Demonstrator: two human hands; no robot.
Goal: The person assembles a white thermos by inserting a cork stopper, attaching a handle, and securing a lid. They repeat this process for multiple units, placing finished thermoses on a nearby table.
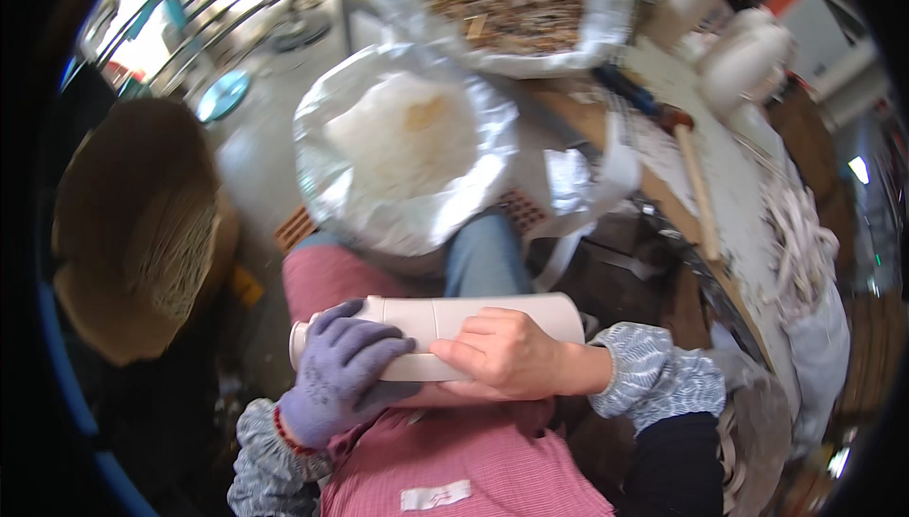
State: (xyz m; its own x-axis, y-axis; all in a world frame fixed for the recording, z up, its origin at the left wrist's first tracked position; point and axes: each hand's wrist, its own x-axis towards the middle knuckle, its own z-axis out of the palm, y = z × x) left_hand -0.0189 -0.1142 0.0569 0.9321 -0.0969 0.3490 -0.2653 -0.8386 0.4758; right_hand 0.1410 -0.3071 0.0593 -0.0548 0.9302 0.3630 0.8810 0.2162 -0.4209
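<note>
Across my lap lies a smooth, pale pink cylinder (525, 313), roughly level, with a thin seam line around its middle. A narrower rim or neck shows at its left end. My left hand (346, 365), in a purple-grey knitted glove, wraps round the left part of the cylinder with its fingers over the top. Bare, my right hand (497, 356) grips it right of the middle, fingers curled and thumb pointing left along the near side. The underside of the cylinder and what lies beneath my palms are hidden. A pink checked apron (454, 460) covers my front.
Beyond my knees stands an open sack (312, 138) of white material. Behind it is a sack of brown shreds (502, 6). A brown drum (76, 280) with thin sticks stands left. At right, a bench holds a wooden-handled tool (699, 190), pale strips (800, 233) and whitish vessels (743, 58).
</note>
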